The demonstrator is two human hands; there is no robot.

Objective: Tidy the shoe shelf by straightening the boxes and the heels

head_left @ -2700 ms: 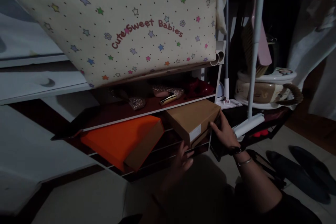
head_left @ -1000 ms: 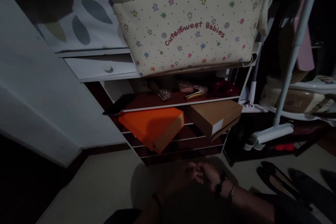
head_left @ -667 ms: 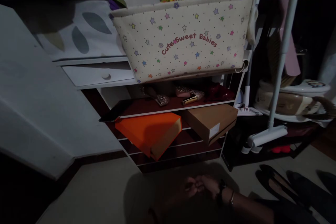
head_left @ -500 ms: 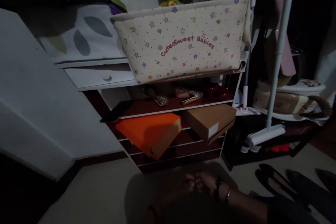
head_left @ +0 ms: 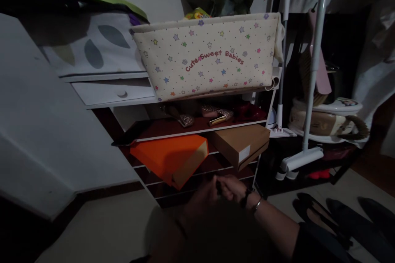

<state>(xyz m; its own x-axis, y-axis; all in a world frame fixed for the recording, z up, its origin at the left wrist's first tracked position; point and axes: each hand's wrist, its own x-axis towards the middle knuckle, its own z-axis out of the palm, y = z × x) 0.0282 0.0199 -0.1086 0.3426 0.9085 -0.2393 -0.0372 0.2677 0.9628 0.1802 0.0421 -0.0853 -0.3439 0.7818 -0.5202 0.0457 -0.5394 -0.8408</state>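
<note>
The right hand (head_left: 233, 187) and left hand (head_left: 205, 193) meet fingertip to fingertip low before the shoe rack (head_left: 197, 129); in the gloom I cannot tell whether either grip pinches anything. Half a second ago they hung lower and farther from the rack; now they have risen close under it. Just above the grip the brown box (head_left: 242, 146) lies slanted on the lower shelf, long axis running back-left to front-right, labelled end toward the hands. Left of it tilts the orange box (head_left: 168, 158). Higher sits the starred fabric bin (head_left: 210, 55).
</note>
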